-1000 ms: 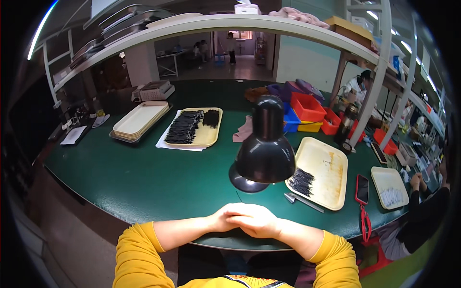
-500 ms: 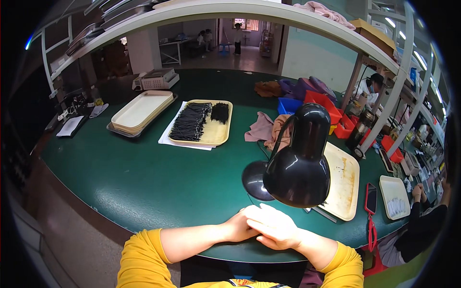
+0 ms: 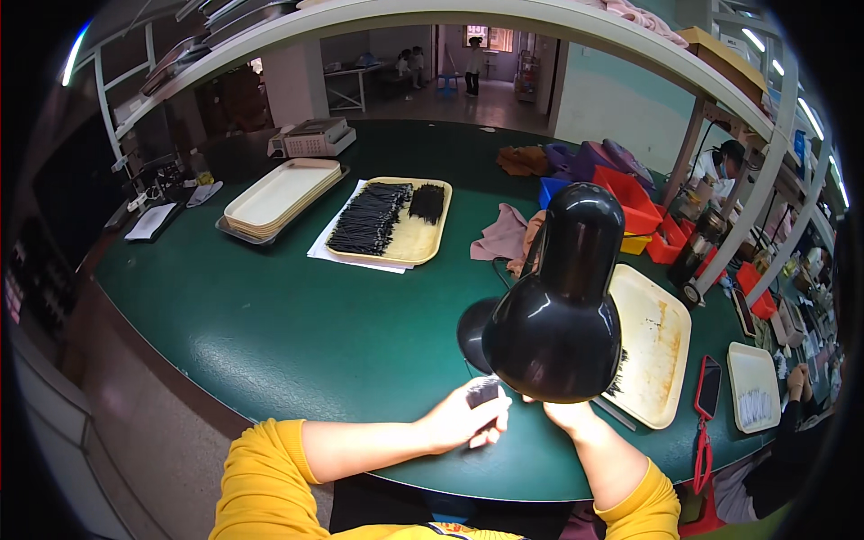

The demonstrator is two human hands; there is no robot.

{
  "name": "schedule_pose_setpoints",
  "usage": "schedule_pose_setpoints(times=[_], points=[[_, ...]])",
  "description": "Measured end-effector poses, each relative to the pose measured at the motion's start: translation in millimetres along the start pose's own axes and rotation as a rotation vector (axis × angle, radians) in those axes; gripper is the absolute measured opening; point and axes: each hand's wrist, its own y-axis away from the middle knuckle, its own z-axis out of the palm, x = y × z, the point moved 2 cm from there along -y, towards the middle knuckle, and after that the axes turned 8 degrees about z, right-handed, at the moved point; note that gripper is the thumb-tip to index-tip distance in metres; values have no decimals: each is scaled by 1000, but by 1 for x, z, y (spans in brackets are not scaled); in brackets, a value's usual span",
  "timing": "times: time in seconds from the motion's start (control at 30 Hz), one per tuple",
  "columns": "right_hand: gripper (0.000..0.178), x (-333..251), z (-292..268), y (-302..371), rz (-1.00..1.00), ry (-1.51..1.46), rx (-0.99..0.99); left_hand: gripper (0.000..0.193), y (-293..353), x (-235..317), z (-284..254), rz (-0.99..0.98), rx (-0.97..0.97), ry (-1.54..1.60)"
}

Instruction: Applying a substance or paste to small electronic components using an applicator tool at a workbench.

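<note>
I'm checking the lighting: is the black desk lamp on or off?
Apparently on: the bulb is hidden inside the black desk lamp, but bright light whitens the left hand near its shade.

The left hand (image 3: 456, 421) holds a dark object (image 3: 482, 393), perhaps a bundle.

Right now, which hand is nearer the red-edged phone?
Right. The right hand, partly hidden by the black lamp head, is left of the red-edged phone; the left hand, holding a dark thing, is farther left.
</note>
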Motion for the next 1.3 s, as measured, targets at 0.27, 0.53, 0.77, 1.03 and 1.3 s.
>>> schedule_pose_setpoints(times=[0.27,0.53,0.77,1.03,1.3], points=[[44,-23,22,13,122,14,-142,16,-6,-3,7,-82,-24,95],[46,-52,42,15,228,-776,-106,14,-8,-5,-5,-46,-67,142],[52,-24,23,7,278,-618,-122,16,-4,3,-3,-86,-47,224],[51,-48,43,19,321,-1050,-383,17,2,2,0,-70,10,257],[45,27,-11,22,339,-724,-177,4,-7,-2,-4,-26,99,175]])
